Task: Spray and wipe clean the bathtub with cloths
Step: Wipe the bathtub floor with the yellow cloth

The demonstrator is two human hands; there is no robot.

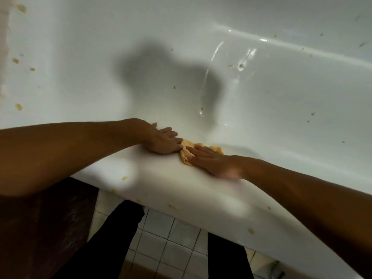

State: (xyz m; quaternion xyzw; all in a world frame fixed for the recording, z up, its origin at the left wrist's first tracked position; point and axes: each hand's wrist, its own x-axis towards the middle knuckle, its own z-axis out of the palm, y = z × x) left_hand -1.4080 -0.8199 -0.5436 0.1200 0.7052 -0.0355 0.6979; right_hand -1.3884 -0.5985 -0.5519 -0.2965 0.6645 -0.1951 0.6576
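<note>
A white bathtub is seen from above. Water streaks and scattered yellowish specks are contained in its basin. White floor tiles are shown below the near rim. On that rim the left hand is laid flat with fingers straight, its fingertips touching the edge of a crumpled orange cloth. The right hand is pressed flat on the cloth, fingers extended, with nothing gripped.

Head camera looks steeply down, close over the bathtub rim.
</note>
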